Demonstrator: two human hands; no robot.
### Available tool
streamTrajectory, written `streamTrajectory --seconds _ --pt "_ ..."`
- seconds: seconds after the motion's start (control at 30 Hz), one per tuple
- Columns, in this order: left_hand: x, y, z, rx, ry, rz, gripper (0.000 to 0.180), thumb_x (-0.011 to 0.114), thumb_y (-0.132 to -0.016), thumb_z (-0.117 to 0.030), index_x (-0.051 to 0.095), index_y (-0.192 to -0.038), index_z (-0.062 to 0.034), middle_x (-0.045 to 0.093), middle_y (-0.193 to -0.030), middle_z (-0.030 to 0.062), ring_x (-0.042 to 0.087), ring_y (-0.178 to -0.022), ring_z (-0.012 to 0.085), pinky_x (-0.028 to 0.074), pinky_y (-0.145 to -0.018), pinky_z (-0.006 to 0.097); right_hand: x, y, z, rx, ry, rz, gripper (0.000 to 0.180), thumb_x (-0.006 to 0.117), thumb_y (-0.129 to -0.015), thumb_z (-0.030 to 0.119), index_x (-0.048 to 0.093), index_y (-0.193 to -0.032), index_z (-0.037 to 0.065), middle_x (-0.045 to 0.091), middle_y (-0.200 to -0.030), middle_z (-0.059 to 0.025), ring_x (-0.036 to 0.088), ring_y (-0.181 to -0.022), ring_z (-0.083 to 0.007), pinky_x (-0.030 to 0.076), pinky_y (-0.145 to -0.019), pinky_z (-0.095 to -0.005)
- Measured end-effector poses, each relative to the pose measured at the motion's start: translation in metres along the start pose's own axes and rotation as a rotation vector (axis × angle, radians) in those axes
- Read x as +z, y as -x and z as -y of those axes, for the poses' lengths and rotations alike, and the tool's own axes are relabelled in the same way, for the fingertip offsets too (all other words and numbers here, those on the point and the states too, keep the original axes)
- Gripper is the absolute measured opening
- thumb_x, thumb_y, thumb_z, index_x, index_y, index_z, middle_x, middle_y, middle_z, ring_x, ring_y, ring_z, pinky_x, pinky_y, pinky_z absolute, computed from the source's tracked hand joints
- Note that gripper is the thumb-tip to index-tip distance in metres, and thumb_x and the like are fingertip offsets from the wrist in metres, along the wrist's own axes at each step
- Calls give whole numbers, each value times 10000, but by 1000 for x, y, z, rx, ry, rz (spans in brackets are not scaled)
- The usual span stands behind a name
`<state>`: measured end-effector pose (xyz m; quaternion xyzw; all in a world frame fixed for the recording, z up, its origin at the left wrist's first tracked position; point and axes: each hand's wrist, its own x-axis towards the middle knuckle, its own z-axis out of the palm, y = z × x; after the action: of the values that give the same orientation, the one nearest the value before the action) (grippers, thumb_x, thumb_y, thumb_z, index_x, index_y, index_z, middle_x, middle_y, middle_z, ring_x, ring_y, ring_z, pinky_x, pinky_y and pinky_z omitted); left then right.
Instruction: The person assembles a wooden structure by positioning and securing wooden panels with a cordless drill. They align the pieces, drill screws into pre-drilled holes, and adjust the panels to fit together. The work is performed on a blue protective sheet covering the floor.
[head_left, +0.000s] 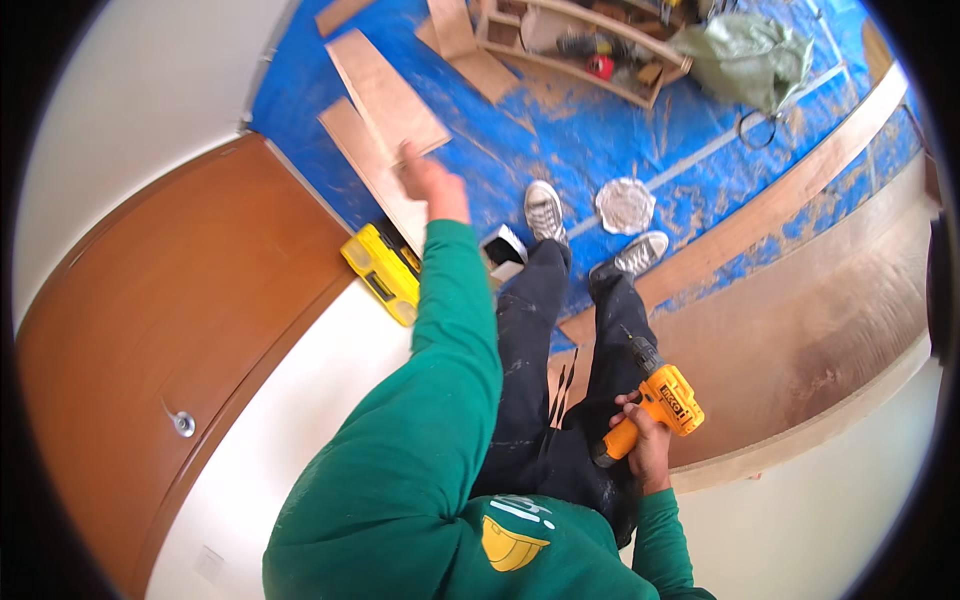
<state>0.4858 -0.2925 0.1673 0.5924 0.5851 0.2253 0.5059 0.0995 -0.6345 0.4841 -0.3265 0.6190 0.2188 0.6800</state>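
Note:
My right hand (pixel 650 448) is closed round the handle of an orange cordless drill (pixel 672 400), held in front of my right thigh. A thin bit in its dark chuck points up and away from me. My left arm stretches forward to the left, and my left hand (pixel 436 188) appears over two pale plywood strips (pixel 385 90) lying on the floor. Its fingers are blurred, and whether they hold anything is unclear. Beside my left forearm a yellow tool case (pixel 384 272) lies next to a small open box (pixel 503 247).
Blue sheeting (pixel 480 160) strewn with dust covers the floor. A wooden tray of tools (pixel 590 45) and a grey-green sack (pixel 750 60) stand ahead. A round whitish object (pixel 625 206) lies between my shoes. Large curved plywood (pixel 790 330) is at the right, a brown door (pixel 180 330) at the left.

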Motion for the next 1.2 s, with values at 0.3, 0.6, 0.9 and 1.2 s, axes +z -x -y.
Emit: streamTrajectory --seconds 0.3,0.6,0.9,1.2 --pt "-83 -68 -402 798 -607 407 374 836 -910 -340 843 -1082 -7 834 -1041 136 764 -959 218 584 -873 451 -38 73 43 -409 13 89 265 759 -1010 102 669 -1250 36 767 -1129 -96 737 -861 -170 618 -786 -343" --pt "-243 179 -607 1117 -664 1071 349 836 -975 -226 597 -798 -43 439 -762 -85 381 -744 66 316 -633 300 -15 139 45 -481 -250 182 314 769 -1021 136 642 -1292 41 776 -1206 -141 783 -1022 -242 667 -798 -416" --pt "-329 293 -712 1127 -34 1775 437 695 -913 -234 743 -1224 70 661 -1466 174 616 -1330 253 442 -1177 393 -25 84 53 -648 -794 74 487 796 -1032 231 530 -1402 59 740 -1354 -198 732 -1252 -369 668 -878 -574" --pt "-270 471 -687 1193 295 1464 485 701 -1014 -349 706 -1273 61 681 -1448 212 661 -1277 328 539 -1095 469 -113 62 180 -800 -1191 458 374 816 -1038 320 633 -1281 103 733 -1375 -194 726 -1272 -368 635 -981 -630"
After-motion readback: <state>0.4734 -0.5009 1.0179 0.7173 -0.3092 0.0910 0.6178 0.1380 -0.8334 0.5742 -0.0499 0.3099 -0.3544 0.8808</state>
